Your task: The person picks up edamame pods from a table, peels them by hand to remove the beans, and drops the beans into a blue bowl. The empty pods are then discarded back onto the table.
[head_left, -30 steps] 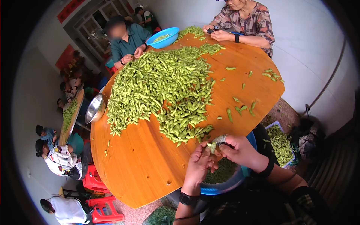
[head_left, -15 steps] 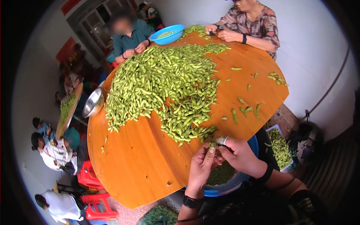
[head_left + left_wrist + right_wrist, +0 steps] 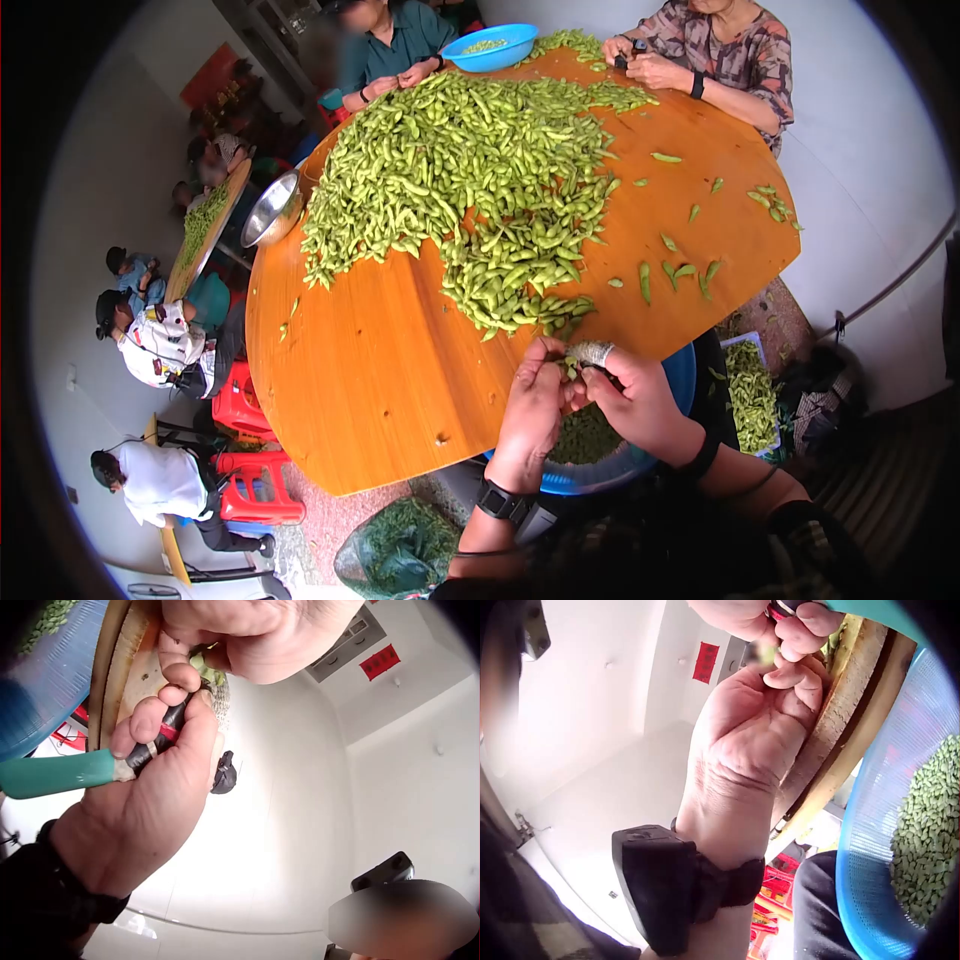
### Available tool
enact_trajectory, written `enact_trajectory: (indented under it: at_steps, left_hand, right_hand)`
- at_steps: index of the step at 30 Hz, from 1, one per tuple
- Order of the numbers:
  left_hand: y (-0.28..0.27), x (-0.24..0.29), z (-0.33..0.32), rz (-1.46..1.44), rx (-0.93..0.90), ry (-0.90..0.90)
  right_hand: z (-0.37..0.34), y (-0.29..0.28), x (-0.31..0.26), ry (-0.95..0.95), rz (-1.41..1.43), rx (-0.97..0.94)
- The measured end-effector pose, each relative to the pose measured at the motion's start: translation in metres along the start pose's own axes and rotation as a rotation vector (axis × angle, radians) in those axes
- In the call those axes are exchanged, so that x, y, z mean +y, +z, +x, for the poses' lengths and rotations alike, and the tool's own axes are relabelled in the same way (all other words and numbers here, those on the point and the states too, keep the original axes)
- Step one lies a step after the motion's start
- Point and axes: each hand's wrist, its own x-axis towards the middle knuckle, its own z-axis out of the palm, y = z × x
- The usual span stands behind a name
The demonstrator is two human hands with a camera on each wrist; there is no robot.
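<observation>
My left hand (image 3: 530,410) pinches a green soybean pod (image 3: 212,671) between thumb and fingers. Against it works my right hand (image 3: 645,405), whose fingers curl round a tool with a teal handle (image 3: 60,774) and black and red wrapping. The tip of this tool is hidden at the pod. A pale mesh cover (image 3: 592,351) wraps one right finger. Both hands meet just off the table's near edge, above a blue plastic basket (image 3: 851,877) with loose green beans (image 3: 930,832) in it. A large heap of soybean pods (image 3: 450,170) lies beyond them on the wooden table (image 3: 370,390).
Two people sit across the table, near a blue basin (image 3: 500,55). On the left edge stands a steel bowl (image 3: 272,208). A crate of pods (image 3: 752,395) is on the floor at right, a green mesh sack (image 3: 395,548) below, red stools (image 3: 262,487) at left.
The head view has shifted, so the table sits higher and further right. Both hands stay together; the pod between the fingertips has been turned and is now mostly covered by fingers.
</observation>
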Motion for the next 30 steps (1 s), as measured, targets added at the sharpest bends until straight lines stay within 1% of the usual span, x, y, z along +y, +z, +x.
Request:
enact_trajectory:
  at_steps: [1,3,5,6,8,9,11,12,13,14,15,16,17,18,20,21,23,24,25,26,27,29,30]
  left_hand:
    - [0.000,-0.001,0.000,-0.016,-0.012,-0.006]
    - [0.001,0.000,-0.002,-0.001,0.021,-0.004]
    - [0.000,-0.002,-0.002,-0.020,0.008,0.048]
    - [0.001,-0.002,-0.003,-0.016,0.010,0.050]
    - [0.003,-0.002,-0.006,0.029,0.061,0.052]
    - [0.003,-0.003,-0.007,0.031,0.062,0.053]
    - [0.004,-0.007,-0.009,0.102,0.060,0.125]
    - [0.007,-0.007,-0.011,0.104,0.055,0.122]
    - [0.011,-0.004,-0.016,0.234,0.093,0.154]
    - [0.015,0.000,-0.021,0.365,0.132,0.187]
    - [0.015,0.003,-0.030,0.368,0.131,0.187]
    - [0.014,0.006,-0.042,0.551,0.145,0.181]
    - [0.011,0.005,-0.051,0.736,0.159,0.175]
    - [0.007,0.002,-0.058,0.741,0.158,0.176]
    - [0.001,-0.006,-0.068,1.136,-0.054,0.412]
    - [0.008,-0.003,-0.069,1.140,-0.060,0.409]
    - [0.028,0.005,-0.073,1.414,-0.145,0.499]
    - [0.036,0.006,-0.066,1.440,-0.138,0.553]
    - [0.047,0.008,-0.056,1.444,-0.140,0.555]
    - [0.059,0.010,-0.043,1.508,-0.040,0.501]
    - [0.072,0.013,-0.029,1.569,0.064,0.445]
    - [0.081,0.005,0.016,1.583,0.121,0.751]
    - [0.083,0.001,0.038,1.585,0.122,0.753]
  right_hand:
    - [-0.001,-0.001,-0.001,0.009,0.047,0.016]
    - [0.000,-0.007,-0.005,0.020,0.034,0.000]
    - [0.001,-0.012,-0.007,0.115,0.047,-0.021]
    - [0.001,-0.015,-0.009,0.114,0.052,-0.022]
    - [0.000,-0.019,-0.015,0.267,0.241,-0.061]
    - [-0.001,-0.018,-0.015,0.265,0.244,-0.062]
    - [-0.008,-0.016,-0.012,0.139,0.155,-0.085]
    - [-0.008,-0.014,-0.007,0.031,0.203,-0.094]
    - [-0.009,-0.020,-0.007,0.030,0.204,-0.089]
    - [-0.008,-0.028,-0.009,0.170,0.241,-0.034]
    - [-0.004,-0.038,-0.011,0.310,0.277,0.019]
    - [0.002,-0.052,-0.011,0.304,0.337,0.078]
    - [0.009,-0.068,-0.012,0.337,0.312,0.150]
    - [0.017,-0.089,-0.004,0.294,0.272,0.170]
    - [0.035,-0.126,0.016,0.274,0.121,0.288]
    - [0.042,-0.143,0.024,0.224,0.012,0.334]
    - [0.047,-0.155,0.018,0.264,0.028,0.323]
    - [0.047,-0.155,0.020,0.262,0.030,0.325]
    - [0.047,-0.152,0.026,0.222,-0.034,0.327]
    - [0.046,-0.150,0.028,0.181,-0.099,0.328]
    - [0.046,-0.150,0.027,0.177,-0.095,0.330]
    - [0.044,-0.150,0.023,0.187,-0.039,0.331]
    - [0.043,-0.151,0.024,0.185,-0.038,0.331]
